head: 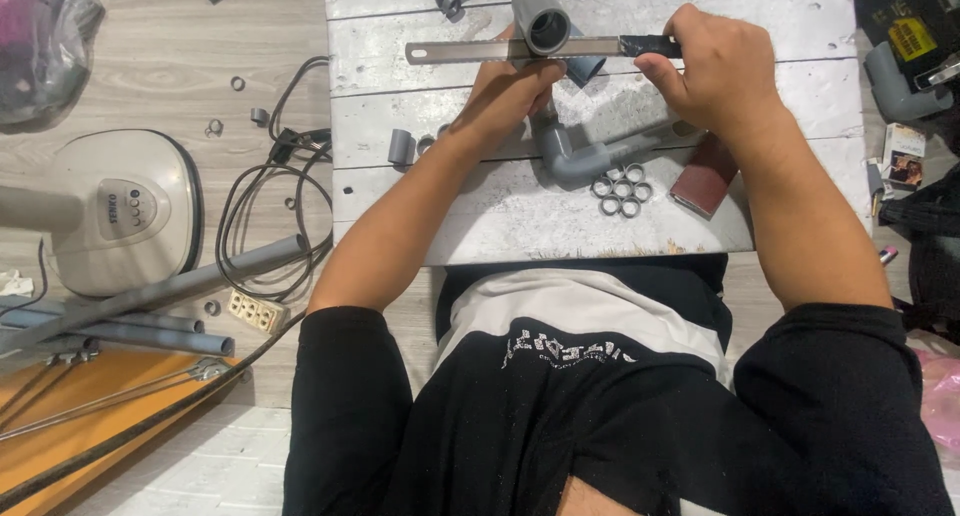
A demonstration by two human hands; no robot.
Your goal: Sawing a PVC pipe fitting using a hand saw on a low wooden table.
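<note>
A: Two hands busy: the left hand (510,86) clamps the grey pipe fitting (541,18) upright.

B: And the right hand (710,66) grips the saw blade (515,50) by its taped end, laid across the fitting beside the left fingers, steadying the cut.

Left hand (515,88) steadies grey pipe fitting (541,18); right hand (712,64) grips saw blade (500,51) across it.

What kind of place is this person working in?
Probably a home workshop on the floor: a low white plank table strewn with grey pipe fittings, long pipes and a fan base beside.
</note>
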